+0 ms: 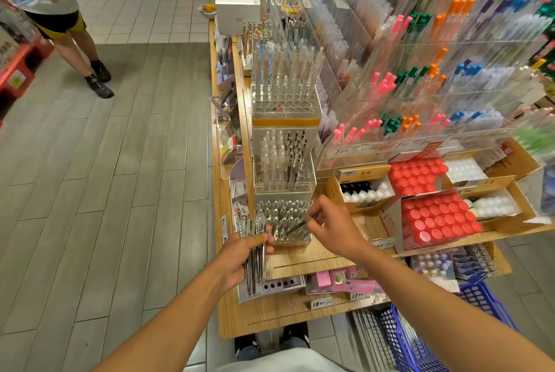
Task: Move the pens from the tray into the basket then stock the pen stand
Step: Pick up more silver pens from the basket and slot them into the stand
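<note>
Wooden shop shelf (pixel 315 257) carries clear acrylic pen stand (pixel 283 223). Left hand (pixel 240 257) grips bundle of clear pens (pixel 255 254); right hand (pixel 333 226) pinches one dark pen (pixel 300 226) over stand.

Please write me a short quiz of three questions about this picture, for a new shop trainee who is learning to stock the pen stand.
1. True or false: the left hand holds a bundle of pens.
2. What is the right hand doing? A) pinching one pen over the nearest clear pen stand; B) lifting a red-capped box; C) resting in the basket.
3. Fill in: the blue basket sits to the person's ____ side, lower than the wooden shelf.

Key: 1 true; 2 A; 3 right.
</note>
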